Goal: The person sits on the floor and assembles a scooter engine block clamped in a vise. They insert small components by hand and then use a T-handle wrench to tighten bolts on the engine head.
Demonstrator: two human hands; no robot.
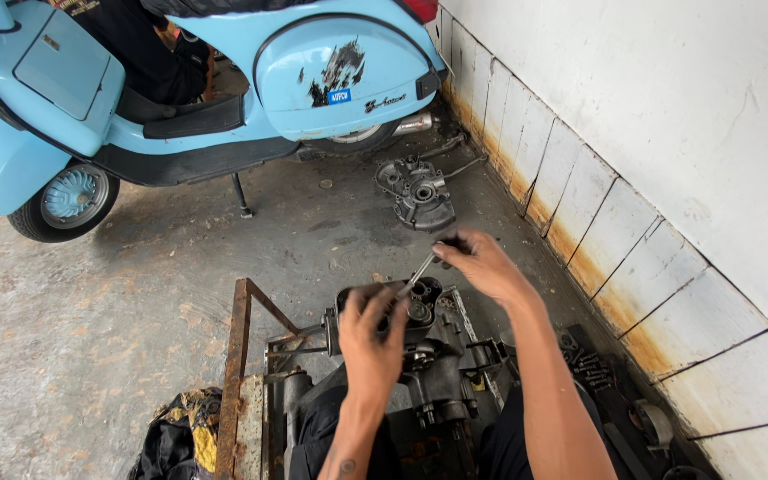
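Left hand (371,336) lies fingers-closed over the near top edge of a dark engine casing (420,356), gripping it. The casing sits on a rusty metal stand (240,356), near centre of the scene. Right hand (477,260) is clamped around the handle of a screwdriver (420,271) (shaft angled down-left, tip at the casing's round opening). Farther off on the concrete floor (91,311) lies a second grey casing half (415,191), just in front of a light-blue scooter (224,80). Tiled wall (624,178) to the right.
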